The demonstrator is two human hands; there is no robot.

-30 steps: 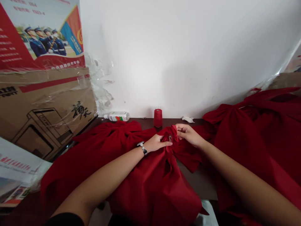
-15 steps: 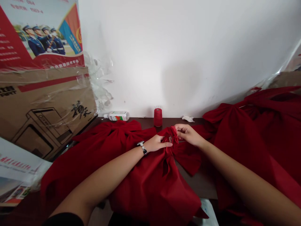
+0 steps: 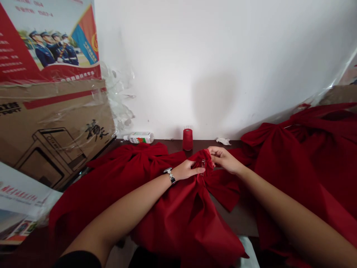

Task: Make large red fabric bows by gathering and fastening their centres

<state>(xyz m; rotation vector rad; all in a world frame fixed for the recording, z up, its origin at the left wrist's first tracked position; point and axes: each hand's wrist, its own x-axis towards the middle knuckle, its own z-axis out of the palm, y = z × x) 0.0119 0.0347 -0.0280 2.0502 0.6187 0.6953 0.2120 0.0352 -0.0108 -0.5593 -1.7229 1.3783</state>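
Observation:
A large red fabric bow (image 3: 192,216) hangs over the table's front edge, its gathered knot between my two hands. My left hand (image 3: 187,169) grips the knot from the left, thumb lying against a small metal pin clasp (image 3: 203,167) on the fabric. On the knot's right side, my right hand (image 3: 223,158) pinches the red cloth with thumb and fingers. Whether a needle or thread is in that pinch cannot be made out. Just behind stands a spool of red thread (image 3: 187,140) with several needles stuck in its top.
More red bows lie on the left (image 3: 111,178) and are heaped on the right (image 3: 301,160). Along the white wall are a plastic bottle (image 3: 141,137) on its side and a crumpled white tissue (image 3: 223,141). A cardboard box (image 3: 55,130) stands at the left.
The knot has turned slightly, so the metal clasp shows more fully beside my left thumb. My right hand has shifted very little and both hands keep hold of the bow.

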